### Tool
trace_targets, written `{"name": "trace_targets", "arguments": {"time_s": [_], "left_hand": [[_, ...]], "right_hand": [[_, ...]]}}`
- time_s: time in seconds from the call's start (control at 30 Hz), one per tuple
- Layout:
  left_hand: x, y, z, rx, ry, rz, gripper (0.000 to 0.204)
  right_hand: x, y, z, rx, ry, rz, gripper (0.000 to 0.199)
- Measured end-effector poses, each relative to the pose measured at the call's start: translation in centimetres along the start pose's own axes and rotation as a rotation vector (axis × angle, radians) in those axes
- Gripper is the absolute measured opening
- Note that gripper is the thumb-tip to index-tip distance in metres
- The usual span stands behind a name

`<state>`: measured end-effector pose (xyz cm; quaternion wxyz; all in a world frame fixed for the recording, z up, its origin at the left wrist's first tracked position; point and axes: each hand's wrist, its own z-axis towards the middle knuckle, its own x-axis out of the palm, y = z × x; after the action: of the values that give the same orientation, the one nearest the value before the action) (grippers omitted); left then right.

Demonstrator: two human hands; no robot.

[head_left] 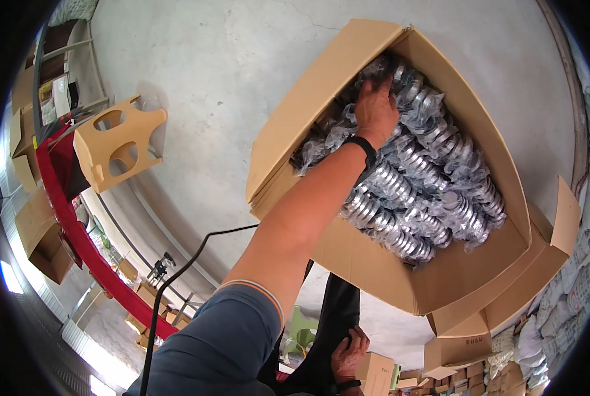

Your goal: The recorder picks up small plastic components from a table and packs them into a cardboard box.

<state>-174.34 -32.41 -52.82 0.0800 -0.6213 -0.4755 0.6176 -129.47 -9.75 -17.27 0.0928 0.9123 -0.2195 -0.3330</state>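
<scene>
My left hand [377,113] reaches into a large open cardboard box [470,287], at its far corner. Its fingers close around a bundle of plastic-wrapped metal parts [378,68]; the fingertips are partly hidden by the wrap. Shiny round metal pieces in clear plastic [395,185] lie in stacked rows beneath and beside this hand. Lower in the view, my right hand [349,354] rests against my dark-trousered leg [334,310], holding nothing visible, with its fingers somewhat apart.
A tan piece with oval cutouts [120,142] stands left of the box, next to a red curved beam [83,244]. A black cable [199,249] runs near my left arm. More cartons [456,353] and stacked sacks [572,297] lie at the lower right.
</scene>
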Motion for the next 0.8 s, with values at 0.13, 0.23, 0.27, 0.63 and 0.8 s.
{"name": "trace_targets", "arguments": {"time_s": [0.13, 0.23, 0.27, 0.63, 0.8], "left_hand": [[0.0, 0.5, -0.5, 0.027, 0.007, 0.000, 0.043], [0.2, 0.3, -1.4, -0.075, -0.098, -0.035, 0.038], [-0.1, 1.0, -1.2, -0.073, -0.055, -0.044, 0.038], [-5.0, 3.0, -4.3, -0.192, -0.058, -0.107, 0.037], [-10.8, 0.9, -13.2, -0.125, 0.052, -0.130, 0.037]], "right_hand": [[-0.1, -0.4, 0.0, 0.000, 0.013, -0.005, 0.033], [-0.4, -0.6, 0.0, 0.007, 0.023, -0.015, 0.033], [-0.5, -0.5, 0.1, -0.005, 0.023, -0.010, 0.033], [-0.7, -1.3, -0.3, 0.029, 0.037, -0.034, 0.028], [-0.1, -1.3, -0.4, 0.021, 0.049, -0.101, 0.029]]}}
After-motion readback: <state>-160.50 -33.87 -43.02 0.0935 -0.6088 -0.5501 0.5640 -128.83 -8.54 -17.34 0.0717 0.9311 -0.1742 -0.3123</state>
